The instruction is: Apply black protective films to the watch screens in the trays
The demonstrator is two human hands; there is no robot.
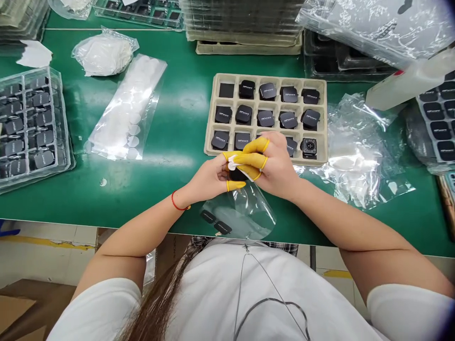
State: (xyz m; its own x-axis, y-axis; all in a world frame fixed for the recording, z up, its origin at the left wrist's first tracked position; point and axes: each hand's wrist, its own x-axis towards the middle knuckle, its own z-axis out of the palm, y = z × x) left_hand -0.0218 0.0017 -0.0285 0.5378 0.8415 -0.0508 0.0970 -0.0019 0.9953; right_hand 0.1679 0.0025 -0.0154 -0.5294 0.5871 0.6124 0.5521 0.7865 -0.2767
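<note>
My left hand [209,179], with yellow finger cots on its thumb and a finger, is closed around a small black square piece [238,175], mostly hidden by the fingers. Yellow cots also cover fingers of my right hand [279,166], which pinches a white wipe [232,164] against that piece. Just beyond the hands lies a beige compartment tray [209,118] with black square watch-like pieces, many printed with white lettering. One piece [309,148] at the near right corner shows a round sensor-like back. Under my hands is a clear plastic bag [254,213] by two small black printed labels [222,227].
At left sit a clear tray of black pieces [42,118], a bag of round white stickers [121,109] and a white bagged bundle [104,52]. Stacked trays [245,21] stand behind. To the right are crumpled clear bags [359,151] and a tilted white bottle [401,87].
</note>
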